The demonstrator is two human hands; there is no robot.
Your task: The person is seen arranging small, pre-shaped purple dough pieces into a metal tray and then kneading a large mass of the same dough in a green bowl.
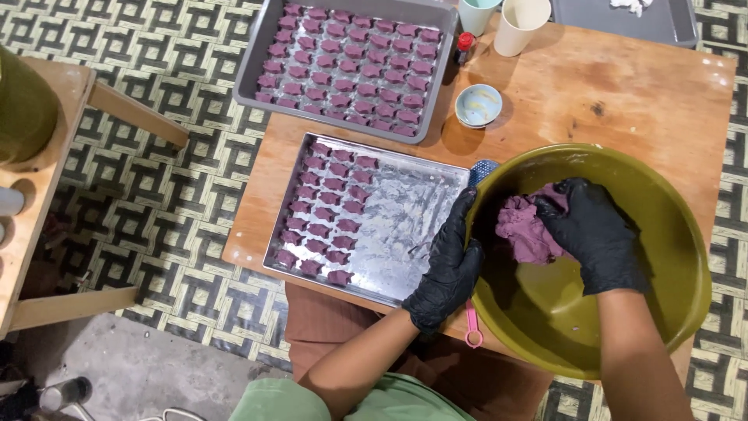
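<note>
A low wooden bench [623, 101] is standing in the middle of the scene, its top lying bare and warm brown toward the far right corner. All around the bench, a woven mat [187, 179] in a dark green and cream square pattern is covering the floor. Left of the bench, a second wooden table [47, 210] is showing its edge and legs. Below that table, bare grey concrete [148, 366] is showing. Soft, even light is falling over everything.
</note>
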